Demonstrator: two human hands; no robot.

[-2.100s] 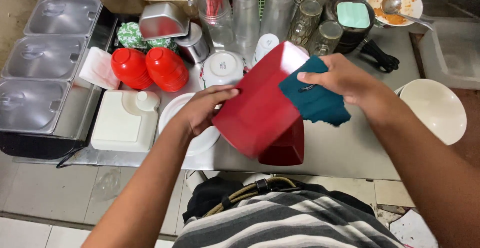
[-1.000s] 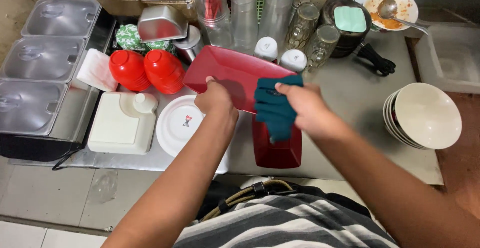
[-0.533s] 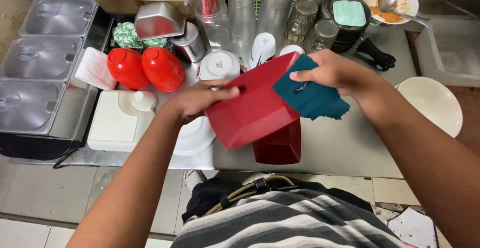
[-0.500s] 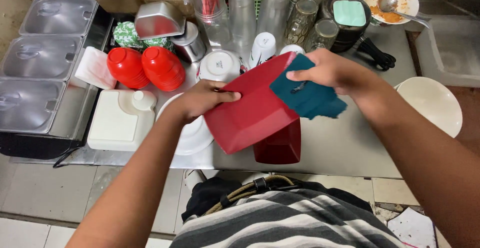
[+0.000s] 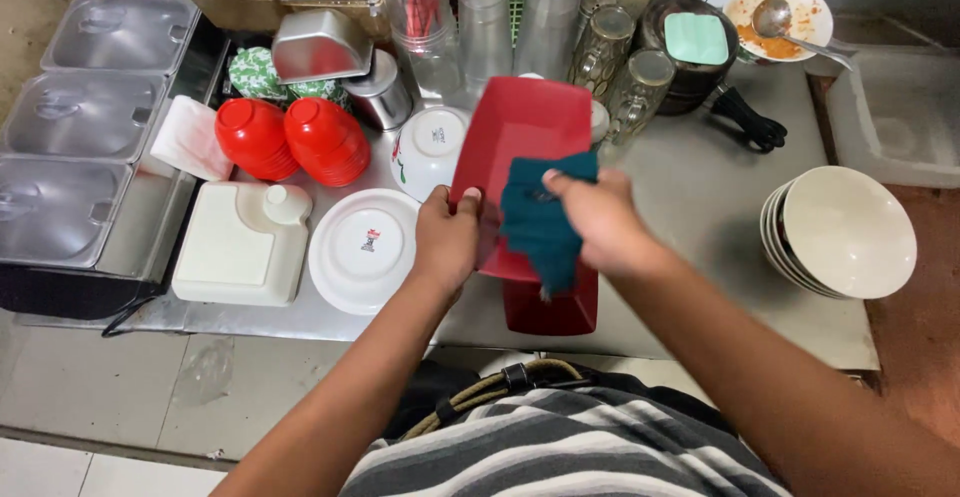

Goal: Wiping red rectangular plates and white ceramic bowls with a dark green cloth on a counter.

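Observation:
My left hand (image 5: 447, 238) grips the near left edge of a red rectangular tray (image 5: 527, 127), held tilted above the metal counter (image 5: 700, 207). Against the tray's inner face my right hand (image 5: 594, 215) presses a dark teal cloth (image 5: 540, 227), which hangs down over the tray's near edge. Under the tray another red tray (image 5: 552, 307) lies on the counter near its front edge.
An upturned white plate (image 5: 362, 249) and white bowl (image 5: 430, 149) sit left of the trays. Two upturned red bowls (image 5: 290, 139), a white lidded container (image 5: 240, 242), clear cups (image 5: 520, 17), steel pans (image 5: 80, 117), stacked cream bowls (image 5: 838, 232), a dirty bowl with spoon (image 5: 778, 15) surround them.
The tray has swung from a steep tilt with its underside toward me to lying flatter with its inside up. My right hand and cloth moved down onto its near part.

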